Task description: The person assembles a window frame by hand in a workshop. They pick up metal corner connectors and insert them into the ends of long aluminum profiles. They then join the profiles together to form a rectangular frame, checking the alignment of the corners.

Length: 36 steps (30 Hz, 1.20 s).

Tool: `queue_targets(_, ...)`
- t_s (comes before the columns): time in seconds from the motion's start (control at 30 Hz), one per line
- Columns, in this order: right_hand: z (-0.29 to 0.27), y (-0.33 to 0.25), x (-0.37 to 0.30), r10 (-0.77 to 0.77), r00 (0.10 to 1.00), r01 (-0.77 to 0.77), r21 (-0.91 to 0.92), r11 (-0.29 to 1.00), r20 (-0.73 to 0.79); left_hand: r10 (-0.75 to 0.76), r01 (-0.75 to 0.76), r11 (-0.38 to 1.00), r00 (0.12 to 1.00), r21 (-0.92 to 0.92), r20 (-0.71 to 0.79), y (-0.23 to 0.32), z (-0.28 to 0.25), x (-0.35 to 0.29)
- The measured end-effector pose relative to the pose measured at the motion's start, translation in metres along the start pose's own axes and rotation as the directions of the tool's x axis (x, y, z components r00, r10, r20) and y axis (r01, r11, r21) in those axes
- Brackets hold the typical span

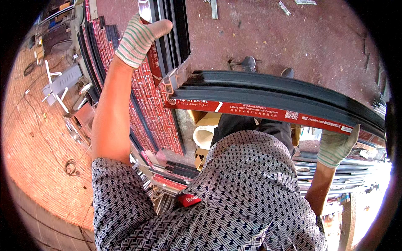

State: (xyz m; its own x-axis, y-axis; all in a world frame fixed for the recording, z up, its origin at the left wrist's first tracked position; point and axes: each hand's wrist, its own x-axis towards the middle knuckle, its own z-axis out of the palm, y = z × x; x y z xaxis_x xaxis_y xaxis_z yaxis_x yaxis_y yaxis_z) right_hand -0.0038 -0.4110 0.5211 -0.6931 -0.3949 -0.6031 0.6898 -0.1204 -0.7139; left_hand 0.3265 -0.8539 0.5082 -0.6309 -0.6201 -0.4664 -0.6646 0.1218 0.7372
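Observation:
A long black metal frame profile (268, 90) with a red printed film strip along its near edge lies across in front of my body, bowed by the lens. Its left end, with open hollow chambers, comes up against the end of a second black profile (171, 37) that runs away from me. My left hand (138, 42), in a striped knit glove, is closed around the second profile's left side with its thumb over the top. At the first profile's right part, my right hand (337, 144), gloved alike, grips the near edge from below, thumb up; its fingers are mostly hidden.
Stacked profiles with red film (146, 100) lie along my left, with a brick-patterned floor (46, 142) beyond. A white round bucket (204, 137) and cardboard pieces are under the frame. Metal bars (322, 171) lie behind at right. Scraps (284, 8) dot the far floor.

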Motion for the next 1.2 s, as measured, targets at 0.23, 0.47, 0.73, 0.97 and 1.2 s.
queue_targets(0.23,0.009,0.002,-0.001,-0.024,0.999,0.023,0.025,0.999,0.033,0.098,-0.097,0.995,0.984,0.015,-0.147,0.006,0.01,-0.003)
queue_targets(0.47,0.003,0.004,0.0,-0.018,0.998,0.017,0.024,1.0,0.053,-0.048,0.045,0.997,0.997,-0.067,-0.055,0.003,0.005,-0.004)
queue_targets(0.73,0.001,0.003,0.005,-0.008,0.999,0.007,0.032,0.999,0.049,-0.02,0.002,0.984,0.995,-0.179,-0.096,0.012,0.012,-0.009)
queue_targets(0.97,-0.009,0.005,0.01,0.005,0.997,-0.01,0.07,0.997,0.082,-0.044,0.039,0.995,0.997,-0.087,-0.057,-0.002,0.005,-0.004)
queue_targets(1.2,-0.006,0.003,0.005,0.04,0.998,-0.043,0.084,0.996,0.038,-0.034,0.014,0.989,0.99,-0.145,-0.134,0.014,0.017,-0.003)
